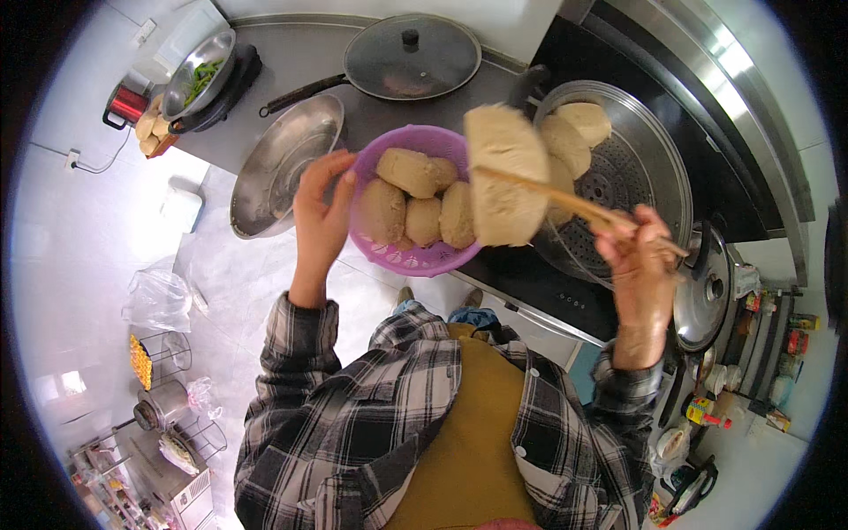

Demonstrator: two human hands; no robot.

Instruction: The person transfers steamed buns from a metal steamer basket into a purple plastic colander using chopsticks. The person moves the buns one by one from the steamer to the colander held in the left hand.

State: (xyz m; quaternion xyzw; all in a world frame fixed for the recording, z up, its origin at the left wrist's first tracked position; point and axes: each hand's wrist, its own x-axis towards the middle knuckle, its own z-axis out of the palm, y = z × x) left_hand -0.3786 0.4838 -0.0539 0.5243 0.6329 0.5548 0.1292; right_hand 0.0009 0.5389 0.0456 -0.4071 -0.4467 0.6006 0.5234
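My left hand grips the rim of a purple plastic colander basket, its thumb at the edge. Several pale brown steamed buns lie heaped in the basket. In my right hand is a pair of wooden chopsticks. They hold a large steamed bun, slightly blurred, over the gap between the basket and a metal steamer. More buns sit along the left side of the steamer's perforated tray.
The steamer stands on a black gas hob. A steel basin leans left of the basket; a lidded frying pan sits behind. A pot lid is at right. Far left, a steel bowl holds green vegetables.
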